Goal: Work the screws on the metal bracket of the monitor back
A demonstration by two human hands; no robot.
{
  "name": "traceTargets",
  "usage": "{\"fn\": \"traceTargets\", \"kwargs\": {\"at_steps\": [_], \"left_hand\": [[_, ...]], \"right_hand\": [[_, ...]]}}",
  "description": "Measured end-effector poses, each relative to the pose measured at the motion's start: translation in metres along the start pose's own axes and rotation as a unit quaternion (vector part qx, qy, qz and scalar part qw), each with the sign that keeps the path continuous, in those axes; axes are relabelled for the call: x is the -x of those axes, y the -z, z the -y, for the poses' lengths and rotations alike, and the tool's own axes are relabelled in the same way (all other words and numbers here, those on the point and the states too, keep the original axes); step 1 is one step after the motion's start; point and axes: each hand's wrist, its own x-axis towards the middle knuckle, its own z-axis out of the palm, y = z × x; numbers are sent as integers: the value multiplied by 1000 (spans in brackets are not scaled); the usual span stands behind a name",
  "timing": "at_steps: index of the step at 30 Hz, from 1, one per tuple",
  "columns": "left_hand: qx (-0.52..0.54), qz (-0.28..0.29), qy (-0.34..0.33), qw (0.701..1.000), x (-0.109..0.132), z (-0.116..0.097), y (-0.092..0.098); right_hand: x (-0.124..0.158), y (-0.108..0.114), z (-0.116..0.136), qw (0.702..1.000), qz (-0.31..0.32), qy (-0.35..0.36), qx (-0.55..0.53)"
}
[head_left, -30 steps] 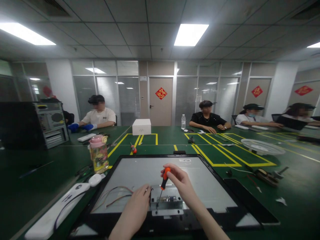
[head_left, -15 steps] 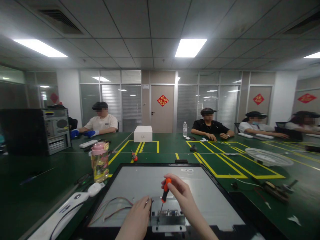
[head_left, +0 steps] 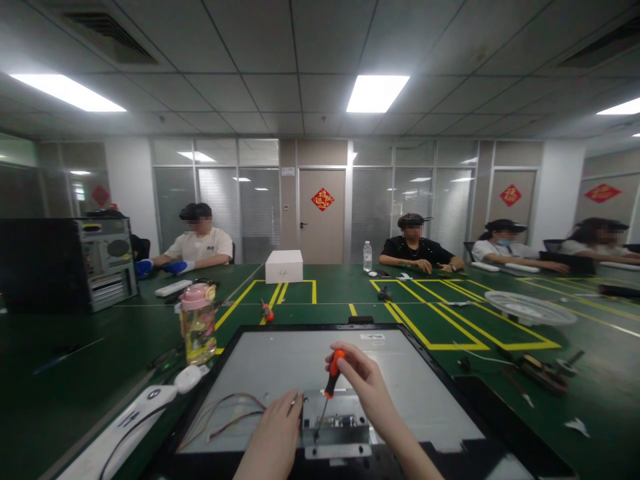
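Note:
A screwdriver (head_left: 334,377) with an orange and black handle is held near the top of its grip by my right hand (head_left: 364,380). It leans slightly, and its thin shaft runs down to the left side of a metal bracket (head_left: 340,440). A small circuit board (head_left: 337,421) shows in that bracket, on the grey back of a flat display panel (head_left: 280,353). My left hand (head_left: 280,423) lies palm down on the panel, fingers stretched out and touching the bracket's left edge. Thin wires (head_left: 227,398) lie loose left of that hand.
To the left are a white power strip (head_left: 120,437), a pink-lidded bottle (head_left: 197,323) and an open computer case (head_left: 107,263). A white box (head_left: 284,267) stands beyond the panel. Rightward are a round clear disc (head_left: 530,308) and a black-and-brass part (head_left: 545,370). Several people sit across the table.
The view has shifted slightly. The screwdriver stays at the left side of the bracket, its handle and my right hand barely moved. My left hand keeps its place.

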Motion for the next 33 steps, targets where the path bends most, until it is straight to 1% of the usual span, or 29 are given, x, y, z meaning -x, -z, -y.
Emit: {"fn": "traceTargets", "kwargs": {"at_steps": [6, 11, 17, 23, 27, 30, 33], "left_hand": [[26, -21, -7, 999, 3, 2, 1], [24, -41, -27, 998, 4, 5, -1], [12, -33, -23, 999, 8, 0, 5], [14, -17, -15, 1000, 12, -4, 13], [19, -29, -19, 999, 11, -3, 11], [34, -43, -25, 998, 10, -1, 7], [37, -40, -20, 998, 8, 0, 5]], "right_hand": [[1, -2, 2, 1000, -19, 19, 1], [3, -3, 4, 999, -23, 23, 13], [4, -5, 9, 999, -19, 19, 18], [4, -4, 8, 1000, -26, 11, 14], [4, -1, 5, 1000, -14, 12, 16], [5, -1, 5, 1000, -18, 13, 15], [6, -5, 7, 999, -26, 21, 22]]}}
